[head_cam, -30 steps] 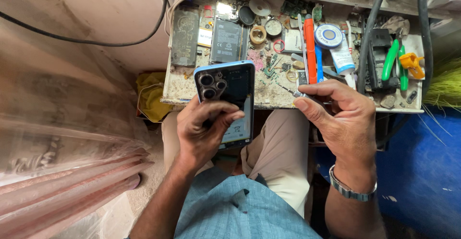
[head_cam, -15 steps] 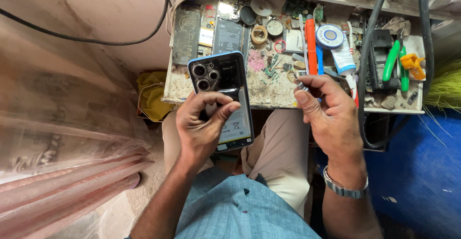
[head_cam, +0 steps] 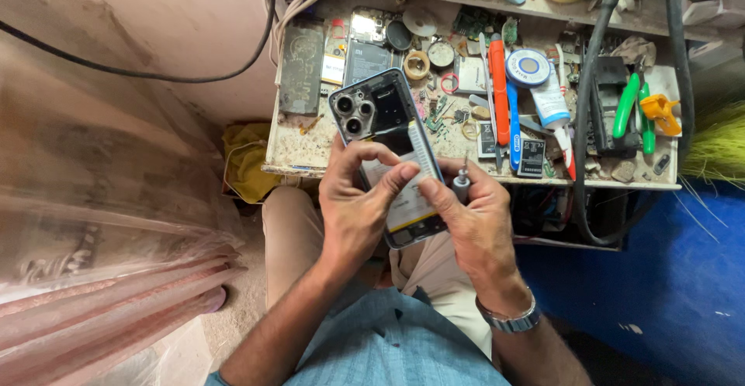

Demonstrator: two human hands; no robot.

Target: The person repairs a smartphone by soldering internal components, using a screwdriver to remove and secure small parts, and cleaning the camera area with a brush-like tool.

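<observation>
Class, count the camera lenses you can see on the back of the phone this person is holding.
3, clustered at the top-left corner of the phone: one upper left, one right, one lower. The left hand hides none.

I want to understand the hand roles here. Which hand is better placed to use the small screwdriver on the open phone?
Probably the right hand: it already grips the small screwdriver beside the open phone. The left hand is busy cradling the phone, thumb across it.

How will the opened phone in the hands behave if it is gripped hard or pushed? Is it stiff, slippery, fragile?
The phone looks rigid: it stays straight while the left hand holds only its lower half. With its inside exposed, it is probably fragile under pressure. Its smooth frame may slip; the right hand, holding a small screwdriver, steadies one edge.
</observation>
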